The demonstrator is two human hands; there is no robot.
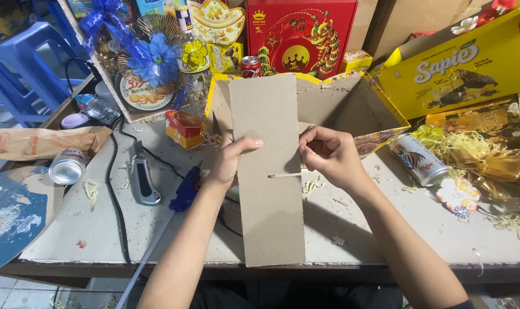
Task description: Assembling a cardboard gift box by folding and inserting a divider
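So, far left of the frame there's a blue plastic stool (19,63) and an upended can (67,166) on the scuffed grey table (386,229), plus a utility knife (142,182) and a blue glue gun (185,189). Dead centre, the left hand (234,157) is closed on the edge of a tall cardboard strip (268,171); the right hand (331,154) pinches a thin stick (284,175) against it. Upper right sits a yellow box (460,63).

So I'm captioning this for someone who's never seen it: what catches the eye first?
A tall grey cardboard strip stands mid-frame, gripped by the left hand, while the right hand holds a thin stick against it. Behind sits a big red box; a yellow box lies at right.
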